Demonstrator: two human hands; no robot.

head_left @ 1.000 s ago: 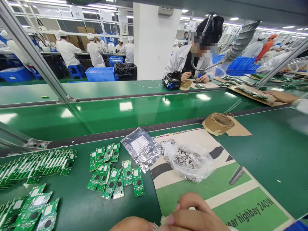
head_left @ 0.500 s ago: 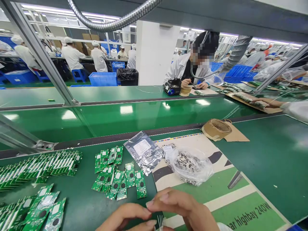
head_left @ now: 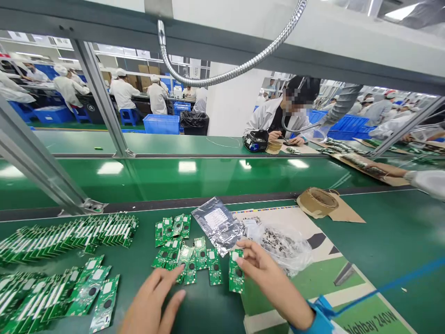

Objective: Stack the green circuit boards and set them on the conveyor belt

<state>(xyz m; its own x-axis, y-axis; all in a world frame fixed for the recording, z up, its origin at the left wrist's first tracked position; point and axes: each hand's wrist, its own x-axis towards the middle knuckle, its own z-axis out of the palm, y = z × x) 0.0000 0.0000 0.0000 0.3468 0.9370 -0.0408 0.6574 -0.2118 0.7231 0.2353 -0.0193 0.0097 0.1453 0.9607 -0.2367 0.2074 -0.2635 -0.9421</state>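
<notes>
Your left hand (head_left: 153, 294) hangs above the near side of a cluster of loose circuit boards (head_left: 200, 255), thumb spread well away from the index finger, nothing seen in its grip; whether the index fingertip touches the board beneath it cannot be told from this angle. Your right hand (head_left: 262, 269), a blue band (head_left: 320, 314) at its wrist, has its grip closed, thumb and fingers pinching the upper end of a single green board (head_left: 236, 280) just right of the cluster, at the left edge of a printed cardboard sheet (head_left: 313, 273). Its face, marked by a pale patch and a dark round spot, is turned toward you; whether its lower end rests or is lifted is unclear. A light pinch on the rims would likely serve it best, sparing the face, while a level wrist should guard the lower end from scraping. On the left, fingers at a board's sides beat pressing down: the cluster overlaps, and a push could slide a neighbour. Left on the green tabletop (head_left: 205, 313), a near batch of boards (head_left: 34, 297) and a longer row (head_left: 69, 239) behind it lean close together, easily toppled by a careless forearm. Just beyond your right fingers lie a silver bag (head_left: 217, 222) and a clear bag of small dark parts (head_left: 285, 241), where a wide swing could snag; farther off, past a brown ring (head_left: 311, 208), a co-worker in a white coat (head_left: 259, 118) bends forward across the line
</notes>
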